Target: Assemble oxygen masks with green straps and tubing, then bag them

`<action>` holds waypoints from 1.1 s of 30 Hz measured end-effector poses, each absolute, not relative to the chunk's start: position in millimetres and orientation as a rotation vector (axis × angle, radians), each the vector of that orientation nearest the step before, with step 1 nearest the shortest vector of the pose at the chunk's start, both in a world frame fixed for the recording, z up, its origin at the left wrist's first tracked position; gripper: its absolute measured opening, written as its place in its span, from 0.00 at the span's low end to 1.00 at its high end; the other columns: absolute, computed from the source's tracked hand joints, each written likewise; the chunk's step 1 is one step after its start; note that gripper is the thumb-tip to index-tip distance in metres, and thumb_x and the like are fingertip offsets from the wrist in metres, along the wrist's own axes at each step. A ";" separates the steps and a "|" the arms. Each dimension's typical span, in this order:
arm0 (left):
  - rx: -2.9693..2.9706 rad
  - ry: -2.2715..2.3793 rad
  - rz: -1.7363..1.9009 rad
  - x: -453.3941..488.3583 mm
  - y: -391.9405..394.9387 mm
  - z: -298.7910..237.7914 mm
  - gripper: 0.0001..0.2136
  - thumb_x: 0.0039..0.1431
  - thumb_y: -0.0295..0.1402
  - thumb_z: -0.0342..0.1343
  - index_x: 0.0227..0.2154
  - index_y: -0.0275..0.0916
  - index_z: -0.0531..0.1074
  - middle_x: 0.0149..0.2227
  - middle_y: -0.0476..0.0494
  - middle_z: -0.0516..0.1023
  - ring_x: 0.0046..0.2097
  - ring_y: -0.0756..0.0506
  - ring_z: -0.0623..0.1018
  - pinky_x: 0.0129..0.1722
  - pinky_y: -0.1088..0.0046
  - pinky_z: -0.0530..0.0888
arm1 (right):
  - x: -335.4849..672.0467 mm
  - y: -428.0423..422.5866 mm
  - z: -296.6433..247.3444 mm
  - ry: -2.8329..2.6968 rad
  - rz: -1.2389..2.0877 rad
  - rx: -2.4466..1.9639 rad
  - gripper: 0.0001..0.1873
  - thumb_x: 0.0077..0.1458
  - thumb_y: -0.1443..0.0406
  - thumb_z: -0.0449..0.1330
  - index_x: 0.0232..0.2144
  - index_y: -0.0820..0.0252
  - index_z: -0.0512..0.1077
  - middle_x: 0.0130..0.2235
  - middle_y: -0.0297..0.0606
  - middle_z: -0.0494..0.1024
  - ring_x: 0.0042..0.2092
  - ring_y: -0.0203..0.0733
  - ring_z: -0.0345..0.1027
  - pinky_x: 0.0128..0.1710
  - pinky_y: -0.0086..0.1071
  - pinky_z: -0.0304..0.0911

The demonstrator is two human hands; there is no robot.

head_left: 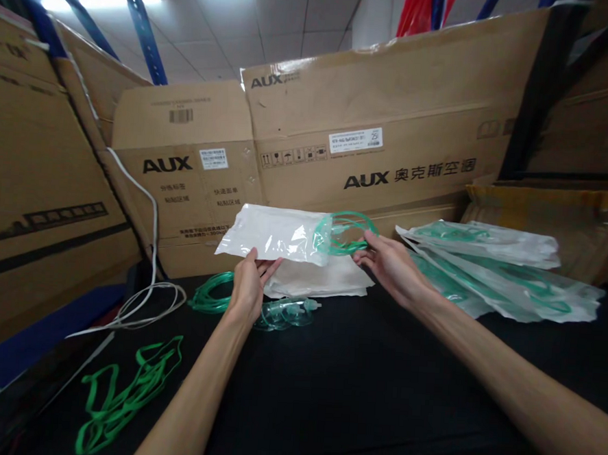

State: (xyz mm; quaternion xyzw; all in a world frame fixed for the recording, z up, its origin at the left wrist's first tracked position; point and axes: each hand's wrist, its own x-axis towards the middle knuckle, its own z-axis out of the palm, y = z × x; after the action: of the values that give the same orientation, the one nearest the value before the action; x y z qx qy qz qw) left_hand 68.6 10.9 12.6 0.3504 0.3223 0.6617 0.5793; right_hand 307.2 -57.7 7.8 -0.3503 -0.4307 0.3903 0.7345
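At the far left of the black tabletop (357, 368) a loose heap of flat green straps (123, 395) lies near the front edge, with a white cable (148, 293) looped behind it. Further in, a coil of green tubing (210, 296) rests beside a clear mask piece (286, 312) that lies just past your left wrist. Your left hand (249, 286) is closed on the lower edge of a clear plastic pouch (275, 234), thumb on top and fingers under, holding it up off the tabletop, flat and tilted slightly. The pouch is glossy, whitish and see-through, with its open mouth facing right. Your right hand (392, 264) pinches a ring of coiled green tube (345, 233) at that mouth; part of the coil already sits inside the pouch, the rest sticks out. A stack of empty pouches (321, 280) lies below. To the right, filled pouches (492, 266) with green tubing lie fanned out, against cardboard boxes (382, 122)
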 end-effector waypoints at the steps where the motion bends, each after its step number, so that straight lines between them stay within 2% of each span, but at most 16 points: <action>1: 0.820 0.752 1.541 69.3 10.4 12.5 0.10 0.70 0.28 0.48 0.40 0.31 0.74 0.37 0.38 0.81 0.40 0.46 0.82 0.49 0.65 0.81 | 311.4 -57.6 9.5 -0.919 0.794 -0.746 0.14 0.57 0.55 0.66 0.29 0.57 0.69 0.26 0.31 0.73 0.29 0.36 0.72 0.34 0.30 0.71; 5: 0.830 0.764 1.517 71.5 9.7 11.0 0.10 0.70 0.27 0.47 0.43 0.30 0.73 0.39 0.37 0.81 0.40 0.47 0.83 0.49 0.69 0.81 | 327.2 -55.1 15.6 -0.827 0.477 -0.662 0.16 0.58 0.51 0.64 0.30 0.54 0.66 0.27 0.28 0.70 0.29 0.35 0.70 0.36 0.31 0.70; 9: 0.903 0.787 1.411 73.0 8.9 7.3 0.12 0.71 0.31 0.48 0.45 0.28 0.74 0.43 0.31 0.81 0.44 0.44 0.84 0.49 0.70 0.80 | 330.9 -54.7 19.6 -0.805 0.275 -0.634 0.18 0.57 0.48 0.63 0.29 0.53 0.65 0.28 0.29 0.69 0.28 0.36 0.70 0.33 0.32 0.69; 11: 0.975 0.819 1.304 73.1 8.8 5.4 0.14 0.71 0.34 0.50 0.42 0.26 0.76 0.41 0.27 0.82 0.43 0.41 0.84 0.47 0.70 0.80 | 328.3 -56.5 20.7 -0.827 0.270 -0.639 0.18 0.57 0.48 0.63 0.29 0.53 0.66 0.28 0.29 0.68 0.28 0.36 0.69 0.32 0.31 0.68; 14: 1.105 0.917 1.156 69.6 10.9 4.3 0.17 0.67 0.38 0.55 0.34 0.25 0.78 0.34 0.23 0.83 0.36 0.38 0.85 0.40 0.68 0.81 | 323.5 -60.3 22.5 -0.874 0.284 -0.654 0.18 0.58 0.48 0.63 0.30 0.54 0.66 0.30 0.30 0.69 0.28 0.35 0.69 0.30 0.31 0.66; 18: 1.354 1.069 1.112 58.0 12.2 9.2 0.16 0.60 0.40 0.62 0.23 0.33 0.80 0.19 0.34 0.79 0.24 0.39 0.81 0.30 0.67 0.77 | 319.4 -64.4 25.9 -0.881 0.314 -0.621 0.18 0.57 0.50 0.65 0.29 0.55 0.68 0.30 0.29 0.70 0.27 0.34 0.69 0.29 0.31 0.65; 20: 1.508 1.114 1.173 53.6 8.5 14.1 0.15 0.58 0.40 0.64 0.20 0.37 0.79 0.15 0.40 0.76 0.26 0.40 0.80 0.32 0.69 0.76 | 318.1 -65.6 27.4 -0.886 0.326 -0.602 0.17 0.57 0.50 0.65 0.29 0.56 0.68 0.29 0.29 0.70 0.27 0.34 0.69 0.29 0.31 0.65; 22: 1.665 1.134 1.243 53.4 4.2 18.6 0.13 0.56 0.40 0.65 0.20 0.39 0.79 0.19 0.41 0.78 0.34 0.39 0.81 0.38 0.71 0.75 | 317.0 -66.3 28.2 -0.899 0.331 -0.607 0.18 0.57 0.50 0.64 0.30 0.56 0.68 0.30 0.29 0.71 0.26 0.33 0.69 0.29 0.31 0.65; 25: 1.899 1.133 1.255 60.7 7.5 21.2 0.03 0.53 0.34 0.67 0.28 0.42 0.82 0.35 0.41 0.83 0.51 0.37 0.78 0.52 0.70 0.70 | 316.2 -66.6 28.1 -0.914 0.332 -0.632 0.18 0.57 0.49 0.64 0.30 0.57 0.69 0.31 0.30 0.71 0.27 0.33 0.70 0.29 0.31 0.65; 26: 1.972 1.135 1.224 64.4 12.7 20.8 0.03 0.53 0.31 0.68 0.31 0.42 0.82 0.40 0.41 0.82 0.54 0.37 0.76 0.56 0.69 0.68 | 316.1 -66.6 28.1 -0.921 0.330 -0.637 0.18 0.57 0.49 0.64 0.30 0.57 0.69 0.32 0.30 0.71 0.27 0.33 0.70 0.29 0.31 0.65; 28: 2.106 1.154 1.109 72.6 28.3 19.1 0.07 0.56 0.30 0.66 0.38 0.40 0.80 0.48 0.40 0.80 0.55 0.38 0.75 0.59 0.62 0.68 | 316.1 -66.8 28.3 -0.939 0.320 -0.641 0.18 0.58 0.49 0.63 0.31 0.57 0.70 0.32 0.30 0.71 0.27 0.34 0.70 0.29 0.32 0.65; 30: 2.214 1.197 0.938 81.9 46.2 17.4 0.09 0.63 0.34 0.61 0.45 0.38 0.76 0.52 0.39 0.77 0.52 0.41 0.76 0.55 0.56 0.72 | 316.0 -67.7 29.3 -0.960 0.308 -0.647 0.18 0.58 0.49 0.63 0.31 0.57 0.69 0.31 0.30 0.71 0.27 0.34 0.70 0.30 0.32 0.65; 33: 2.337 1.284 0.611 100.3 66.0 17.2 0.13 0.68 0.37 0.55 0.52 0.40 0.72 0.54 0.39 0.74 0.49 0.43 0.77 0.49 0.58 0.77 | 315.0 -70.1 31.7 -0.990 0.297 -0.680 0.18 0.60 0.49 0.60 0.31 0.57 0.69 0.29 0.30 0.72 0.27 0.34 0.69 0.31 0.32 0.65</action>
State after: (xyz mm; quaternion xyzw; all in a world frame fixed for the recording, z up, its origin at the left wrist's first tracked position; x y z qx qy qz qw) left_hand 100.3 66.0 17.2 0.8367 0.4597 0.2189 0.2016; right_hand 315.0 -70.1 31.7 -0.3187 -0.4641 0.1393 0.8146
